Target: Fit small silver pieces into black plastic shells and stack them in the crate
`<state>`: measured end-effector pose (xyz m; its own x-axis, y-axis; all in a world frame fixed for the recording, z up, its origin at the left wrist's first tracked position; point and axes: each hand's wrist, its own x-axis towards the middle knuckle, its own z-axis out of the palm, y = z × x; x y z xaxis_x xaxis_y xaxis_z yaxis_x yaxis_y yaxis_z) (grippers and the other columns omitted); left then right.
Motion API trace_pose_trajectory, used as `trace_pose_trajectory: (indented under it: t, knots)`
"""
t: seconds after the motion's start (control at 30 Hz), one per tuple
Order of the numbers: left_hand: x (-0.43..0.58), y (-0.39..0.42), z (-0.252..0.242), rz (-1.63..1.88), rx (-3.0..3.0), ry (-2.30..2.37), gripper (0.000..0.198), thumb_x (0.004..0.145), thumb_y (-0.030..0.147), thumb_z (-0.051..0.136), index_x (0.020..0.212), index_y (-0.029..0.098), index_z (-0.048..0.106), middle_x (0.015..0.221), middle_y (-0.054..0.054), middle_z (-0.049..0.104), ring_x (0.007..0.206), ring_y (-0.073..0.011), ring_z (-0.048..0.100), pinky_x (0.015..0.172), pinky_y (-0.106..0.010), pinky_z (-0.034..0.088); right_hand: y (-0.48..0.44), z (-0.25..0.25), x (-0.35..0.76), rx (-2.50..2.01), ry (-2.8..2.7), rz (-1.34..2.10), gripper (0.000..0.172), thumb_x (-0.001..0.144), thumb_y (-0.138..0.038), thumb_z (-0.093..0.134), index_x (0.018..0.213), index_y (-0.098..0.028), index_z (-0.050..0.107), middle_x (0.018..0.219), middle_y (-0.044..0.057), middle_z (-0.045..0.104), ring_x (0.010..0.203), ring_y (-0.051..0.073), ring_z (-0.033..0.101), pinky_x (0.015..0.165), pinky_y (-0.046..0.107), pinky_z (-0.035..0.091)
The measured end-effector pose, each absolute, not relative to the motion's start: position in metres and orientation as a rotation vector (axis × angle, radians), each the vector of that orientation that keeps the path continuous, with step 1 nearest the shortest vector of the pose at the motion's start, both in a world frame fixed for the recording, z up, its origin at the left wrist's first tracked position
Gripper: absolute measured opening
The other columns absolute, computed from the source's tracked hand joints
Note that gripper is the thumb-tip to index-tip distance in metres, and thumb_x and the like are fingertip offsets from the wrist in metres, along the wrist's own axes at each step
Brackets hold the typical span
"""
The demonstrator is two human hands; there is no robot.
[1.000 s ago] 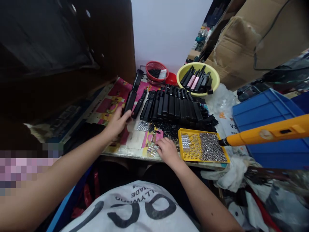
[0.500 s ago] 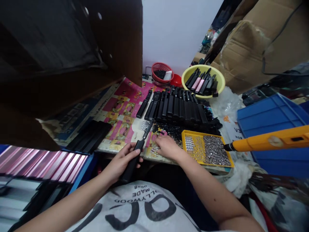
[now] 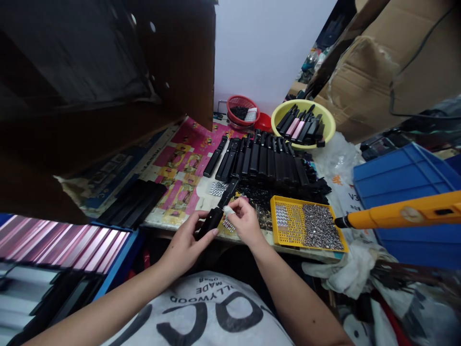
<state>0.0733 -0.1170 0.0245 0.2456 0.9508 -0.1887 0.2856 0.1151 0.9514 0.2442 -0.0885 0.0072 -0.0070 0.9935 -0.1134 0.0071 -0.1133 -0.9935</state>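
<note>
Our left grip (image 3: 187, 241) wraps a black jointed piece (image 3: 212, 219), apparently steadying it for our right grip (image 3: 247, 223); whether that pinches anything, we cannot tell.

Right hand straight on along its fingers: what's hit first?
The right hand would likely meet the black two-part piece held in the left hand, near the middle; depth is unclear, so they may already touch.

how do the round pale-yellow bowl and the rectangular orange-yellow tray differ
The round pale-yellow bowl is deep, the rectangular orange-yellow plastic tray shallow. The bowl holds long black and pink pieces; the tray, small shiny parts. Both are open-topped.
</note>
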Motion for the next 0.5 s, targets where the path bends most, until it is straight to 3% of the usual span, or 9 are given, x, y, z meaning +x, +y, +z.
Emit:
trace_pose_trajectory:
  t: [0.17, 0.27, 0.4, 0.5]
  knots:
    - [0.072, -0.12, 0.027, 0.667, 1.329, 1.121, 0.03, 0.081, 0.036, 0.055, 0.108, 0.025, 0.048, 0.087, -0.001, 0.057, 0.077, -0.0167, 0.054, 0.065, -0.024, 0.045, -0.092, 0.007, 0.245, -1.03, -0.826, 1.671, 0.038, 0.069, -0.036, 0.067, 0.101, -0.021, 0.054, 0.091, 0.002, 0.064, 0.085, 0.016, 0.059, 0.079, 0.03, 0.048]
    - [0.072, -0.119, 0.029, 0.629, 1.317, 1.112, 0.031, 0.08, 0.038, 0.057, 0.108, 0.025, 0.048, 0.082, 0.0, 0.056, 0.071, -0.0151, 0.052, 0.06, -0.023, 0.044, -0.098, 0.007, 0.239, -0.96, -0.711, 1.725, 0.04, 0.069, -0.032, 0.068, 0.105, -0.021, 0.054, 0.093, 0.002, 0.066, 0.087, 0.016, 0.061, 0.082, 0.031, 0.048]
    - [0.064, -0.112, 0.038, 0.458, 1.014, 0.949, 0.043, 0.082, 0.041, 0.055, 0.12, 0.026, 0.044, 0.097, -0.004, 0.059, 0.071, -0.0144, 0.055, 0.056, -0.023, 0.044, -0.099, 0.007, 0.25, -0.986, -0.683, 1.736, 0.035, 0.068, -0.031, 0.071, 0.099, -0.02, 0.059, 0.089, 0.003, 0.068, 0.085, 0.017, 0.062, 0.084, 0.032, 0.047]
    - [0.051, -0.11, 0.046, 0.302, 0.865, 0.86, 0.05, 0.084, 0.042, 0.051, 0.13, 0.028, 0.038, 0.112, -0.007, 0.057, 0.068, -0.0134, 0.057, 0.05, -0.022, 0.042, -0.086, 0.013, 0.285, -0.941, -0.687, 1.84, 0.048, 0.07, -0.049, 0.065, 0.106, -0.019, 0.058, 0.096, 0.007, 0.068, 0.088, 0.021, 0.063, 0.082, 0.036, 0.047]
